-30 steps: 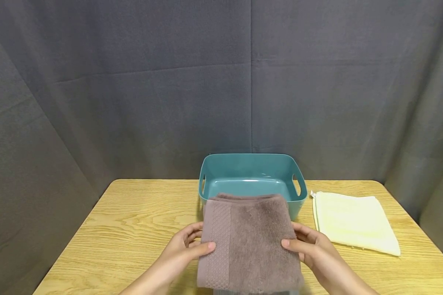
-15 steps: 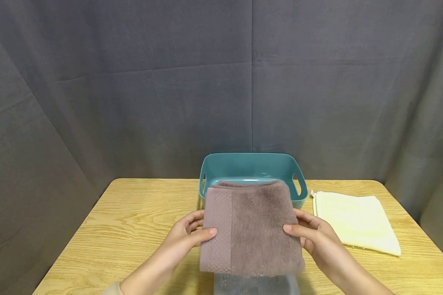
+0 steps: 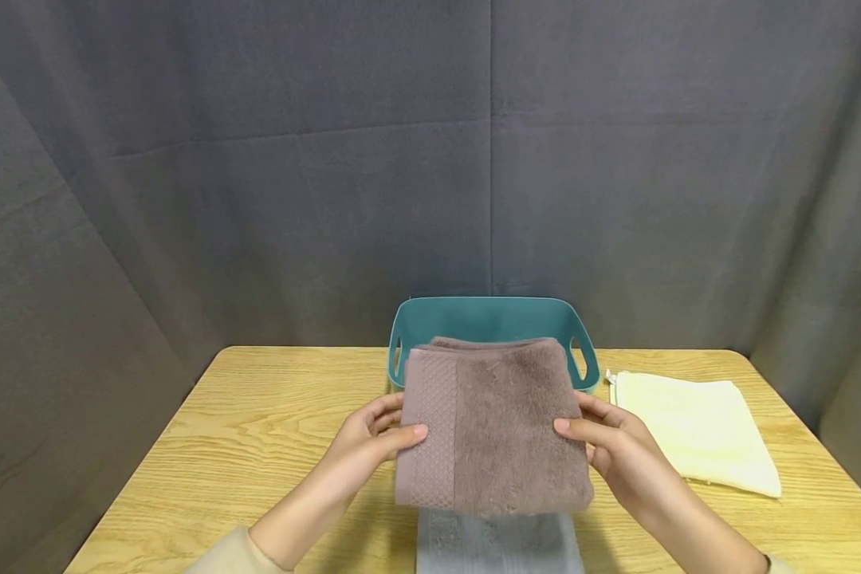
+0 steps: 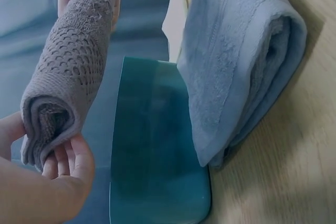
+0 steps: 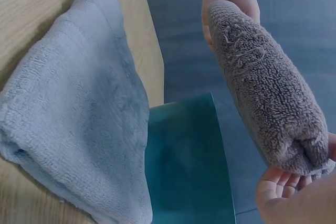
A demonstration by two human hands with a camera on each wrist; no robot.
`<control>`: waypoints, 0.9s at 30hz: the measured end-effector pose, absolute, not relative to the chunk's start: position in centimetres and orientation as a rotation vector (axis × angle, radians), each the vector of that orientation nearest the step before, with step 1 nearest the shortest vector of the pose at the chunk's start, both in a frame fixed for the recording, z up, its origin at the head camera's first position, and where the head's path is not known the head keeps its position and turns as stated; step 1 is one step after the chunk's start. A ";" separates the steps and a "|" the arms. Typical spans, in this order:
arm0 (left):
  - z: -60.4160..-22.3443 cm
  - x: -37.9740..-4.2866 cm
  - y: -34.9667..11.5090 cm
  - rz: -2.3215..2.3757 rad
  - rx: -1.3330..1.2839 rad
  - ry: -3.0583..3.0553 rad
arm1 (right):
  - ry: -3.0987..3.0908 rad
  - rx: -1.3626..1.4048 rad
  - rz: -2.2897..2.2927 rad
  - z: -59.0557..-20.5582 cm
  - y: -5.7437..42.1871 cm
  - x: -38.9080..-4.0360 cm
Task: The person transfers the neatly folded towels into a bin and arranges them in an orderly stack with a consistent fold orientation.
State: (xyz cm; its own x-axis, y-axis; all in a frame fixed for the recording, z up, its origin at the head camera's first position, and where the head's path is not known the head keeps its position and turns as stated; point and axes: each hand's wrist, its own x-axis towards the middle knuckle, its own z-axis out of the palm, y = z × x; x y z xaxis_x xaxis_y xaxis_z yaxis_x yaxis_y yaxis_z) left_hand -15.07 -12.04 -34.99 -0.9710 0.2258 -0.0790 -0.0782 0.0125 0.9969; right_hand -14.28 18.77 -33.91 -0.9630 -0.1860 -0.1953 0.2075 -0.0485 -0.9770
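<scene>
Between both hands a folded mauve-brown towel (image 3: 509, 430) is held up, with a patterned band along its left side. My left hand (image 3: 373, 438) grips its left edge, thumb on the near face and fingers behind. On the opposite edge my right hand (image 3: 613, 442) pinches it the same way. The towel overlaps the front of a teal bin (image 3: 488, 315) in the head view and hides much of its inside. Below the held towel lies a folded light blue-grey towel (image 3: 498, 546), seen more fully in the left wrist view as a thick folded towel (image 4: 241, 61) on the table.
A folded pale yellow towel (image 3: 692, 430) with a small loop lies at the right of the wooden table (image 3: 258, 430). Grey curtain (image 3: 330, 199) hangs behind the table and along both sides. The bin has handle holes at its two ends.
Both hands have raised the brown towel and carried it forward toward the bin. More of the blue-grey towel shows beneath it. The bin and yellow towel have stayed in place.
</scene>
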 end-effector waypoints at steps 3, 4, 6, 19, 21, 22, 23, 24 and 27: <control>-35.0 -15.4 -12.0 2.058 0.146 2.081 | 1.952 0.013 -2.119 -33.8 18.8 -14.4; -35.0 -15.5 -12.0 2.057 0.143 2.081 | 1.952 0.014 -2.127 -33.7 18.8 -14.5; -34.9 -15.6 -11.9 2.059 0.141 2.077 | 1.952 0.007 -2.133 -33.6 18.8 -14.6; -34.9 -16.4 -11.7 2.104 0.120 2.075 | 1.957 -0.017 -2.113 -33.2 18.7 -15.6; -34.9 -16.5 -11.7 2.107 0.108 2.077 | 1.959 -0.017 -2.102 -33.2 18.6 -15.7; -34.9 -16.6 -11.7 2.107 0.103 2.080 | 1.963 -0.017 -2.097 -33.2 18.6 -15.7; -34.9 -16.6 -11.7 2.106 0.098 2.080 | 1.964 -0.012 -2.095 -33.2 18.6 -15.8; -34.9 -16.6 -11.7 2.105 0.096 2.083 | 1.966 -0.008 -2.092 -33.2 18.6 -15.9; -34.9 -16.9 -11.6 2.110 0.083 2.087 | 1.964 -0.016 -2.084 -33.2 18.5 -16.2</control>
State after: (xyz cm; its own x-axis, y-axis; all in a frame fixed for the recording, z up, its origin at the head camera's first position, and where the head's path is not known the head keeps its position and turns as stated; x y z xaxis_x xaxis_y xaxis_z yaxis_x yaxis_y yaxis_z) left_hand -16.91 -11.64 -34.88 -0.9835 0.1615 -0.0812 -0.0830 -0.0040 0.9965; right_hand -16.24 18.54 -33.20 -0.9616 -0.2070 -0.1803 0.1923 -0.0394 -0.9805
